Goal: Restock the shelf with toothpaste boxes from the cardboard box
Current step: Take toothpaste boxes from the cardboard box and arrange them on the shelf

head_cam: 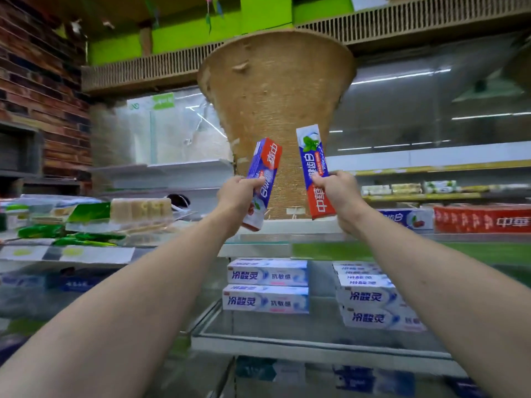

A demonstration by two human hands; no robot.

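Curling fingers (256, 181), left hand (240, 193) grips left box (265, 164), right hand (338, 191) right box (311, 156).

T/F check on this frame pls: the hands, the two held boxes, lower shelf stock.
1. The left hand and right hand each grip one toothpaste box. True.
2. The left box and right box touch each other. False: there is a clear gap between them.
3. Both held boxes lie flat on a shelf. False: they are held in the air, roughly upright and tilted.
4. White boxes sit stacked on the lower shelf. True.
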